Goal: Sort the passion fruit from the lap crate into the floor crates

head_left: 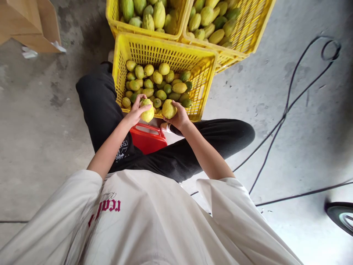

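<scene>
My left hand [134, 113] is closed around a yellow-green fruit [147, 112], with the thumb lying across its near side. A second, rounder yellow fruit [168, 109] is gripped in my right hand [179, 117], its thumb and fingers wrapped round the right side. Both fruits are held a little apart, over the near rim of a yellow plastic crate [165, 45]. Inside this slotted crate lie several loose yellow and green fruits [157, 77], oval and faintly ridged. Whether they are papayas or melons I cannot tell.
Two more yellow crates, a left one [149, 30] and a right one [249, 33], stand beyond with similar fruit. Between my legs is a red plastic stool [147, 140]. A black cable [284, 117] loops over the concrete floor at right; a cardboard box [34, 25] sits far left.
</scene>
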Demonstrator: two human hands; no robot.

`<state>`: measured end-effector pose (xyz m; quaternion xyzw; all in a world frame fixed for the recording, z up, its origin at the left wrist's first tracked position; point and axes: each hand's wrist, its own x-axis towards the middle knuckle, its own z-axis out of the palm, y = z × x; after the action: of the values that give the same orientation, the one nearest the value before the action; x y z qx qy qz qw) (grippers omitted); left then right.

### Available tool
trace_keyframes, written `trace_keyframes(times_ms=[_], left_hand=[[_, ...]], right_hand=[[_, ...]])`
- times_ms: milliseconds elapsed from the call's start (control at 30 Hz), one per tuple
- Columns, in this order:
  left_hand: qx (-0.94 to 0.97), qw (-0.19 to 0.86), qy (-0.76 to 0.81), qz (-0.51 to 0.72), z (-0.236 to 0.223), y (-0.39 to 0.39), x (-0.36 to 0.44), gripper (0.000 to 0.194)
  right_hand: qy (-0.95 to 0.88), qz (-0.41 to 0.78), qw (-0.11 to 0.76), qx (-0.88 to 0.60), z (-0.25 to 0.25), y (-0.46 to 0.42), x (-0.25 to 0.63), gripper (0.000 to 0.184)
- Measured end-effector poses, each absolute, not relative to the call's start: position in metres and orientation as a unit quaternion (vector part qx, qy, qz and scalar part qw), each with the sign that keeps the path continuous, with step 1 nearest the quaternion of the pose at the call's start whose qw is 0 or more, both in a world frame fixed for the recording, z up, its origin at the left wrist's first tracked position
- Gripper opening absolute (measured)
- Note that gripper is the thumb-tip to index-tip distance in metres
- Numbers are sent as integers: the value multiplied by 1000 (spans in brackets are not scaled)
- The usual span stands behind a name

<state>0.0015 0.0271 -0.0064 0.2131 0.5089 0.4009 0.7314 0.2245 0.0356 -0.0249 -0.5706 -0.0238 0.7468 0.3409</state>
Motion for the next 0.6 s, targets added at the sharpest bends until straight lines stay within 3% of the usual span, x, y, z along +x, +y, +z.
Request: trace_keyframes(times_ms=[200, 400, 600], left_hand=[[128, 698, 557, 432, -5, 31, 4, 44], [95, 688, 559, 452, -5, 38, -5, 18], [150, 665, 580, 446, 2, 36, 0, 23]], right_hand=[[-3, 758, 346, -552, -27, 36, 227, 25], [-3, 770, 373, -518, -20, 37, 226, 28], [-25, 756, 383, -530, -9, 36, 220, 21]])
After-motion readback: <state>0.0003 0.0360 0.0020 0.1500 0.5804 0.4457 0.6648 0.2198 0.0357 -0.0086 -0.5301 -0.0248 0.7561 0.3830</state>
